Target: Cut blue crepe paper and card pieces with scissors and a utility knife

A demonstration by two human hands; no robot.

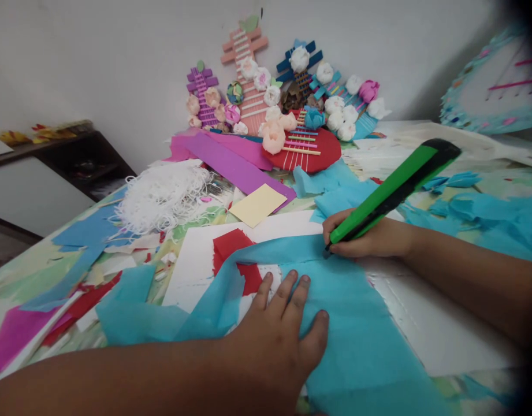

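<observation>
My right hand grips a green and black utility knife, its body slanting up to the right. The knife's lower tip meets a sheet of turquoise crepe paper, right at a cut or fold line. My left hand lies with fingers spread over that paper, near the middle. A narrower band of the turquoise paper runs along the upper side and bends down to the left. Under it are white boards and a piece of red paper.
White string lies heaped at the left. Purple strips and a cream card are beyond the boards. Several decorated guitar-like crafts lean on the wall. Turquoise scraps cover the right; a dark shelf stands left.
</observation>
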